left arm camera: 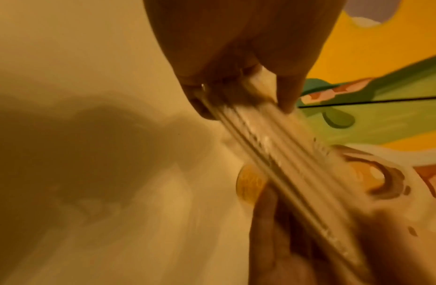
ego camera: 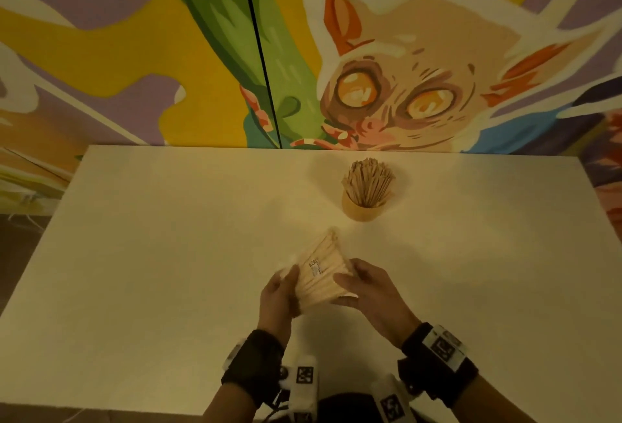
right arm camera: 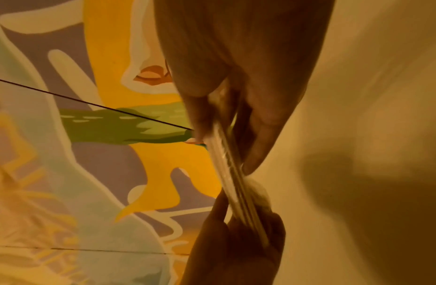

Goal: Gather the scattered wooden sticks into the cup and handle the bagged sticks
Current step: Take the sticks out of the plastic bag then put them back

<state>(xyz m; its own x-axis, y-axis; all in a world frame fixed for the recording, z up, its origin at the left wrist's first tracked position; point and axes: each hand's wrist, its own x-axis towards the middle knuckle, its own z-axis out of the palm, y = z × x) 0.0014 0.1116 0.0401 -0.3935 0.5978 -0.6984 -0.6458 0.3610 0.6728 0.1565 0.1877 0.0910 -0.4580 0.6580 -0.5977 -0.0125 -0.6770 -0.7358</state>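
Both your hands are on the bag of sticks (ego camera: 321, 276), lifted clear of the white table (ego camera: 151, 254) at its near middle. Your left hand (ego camera: 281, 291) grips the bag's left edge, fingers curled round it. Your right hand (ego camera: 367, 288) grips the right edge, thumb on top, fingers underneath. The bag is clear plastic with a small printed label, packed with pale flat sticks lying parallel; its far end points up and away toward the cup.

Both wrist views are motion-blurred; each shows the bag edge-on, pinched between the fingers of both hands.

The wooden cup (ego camera: 361, 209) stands upright beyond the bag, toward the table's far edge, well apart from your hands. It is full of loose sticks (ego camera: 368, 182) fanning out above its rim.

A painted mural wall (ego camera: 420, 69) stands behind the table.
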